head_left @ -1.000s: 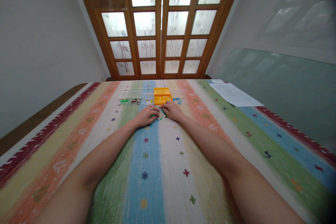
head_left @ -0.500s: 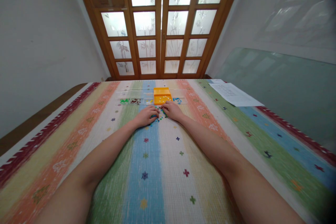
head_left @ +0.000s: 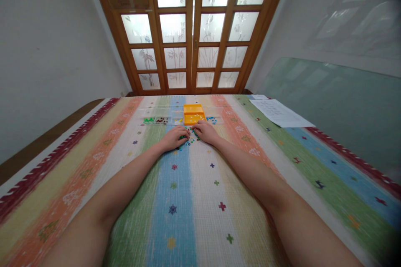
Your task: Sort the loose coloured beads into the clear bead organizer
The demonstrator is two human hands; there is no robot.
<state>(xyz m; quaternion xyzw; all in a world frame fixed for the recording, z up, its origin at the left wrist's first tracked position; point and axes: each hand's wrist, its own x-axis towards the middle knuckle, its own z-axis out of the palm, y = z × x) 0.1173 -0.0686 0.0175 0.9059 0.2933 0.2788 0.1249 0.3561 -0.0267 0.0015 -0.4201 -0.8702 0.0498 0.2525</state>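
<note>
The curled left hand (head_left: 176,137) and right hand (head_left: 205,131), contents unclear, flank tiny, multicoloured, seemingly plastic pieces (head_left: 192,141), likely light, stiff and best pinched by their edges.

I watched through a single head view that looked forward and slightly down along the cloth (head_left: 194,200) from above its near end, wide enough to take in both forearms (head_left: 131,175) close by, the left hand (head_left: 175,138) and right hand (head_left: 205,132) farther off, and the doors (head_left: 189,37) beyond.
</note>
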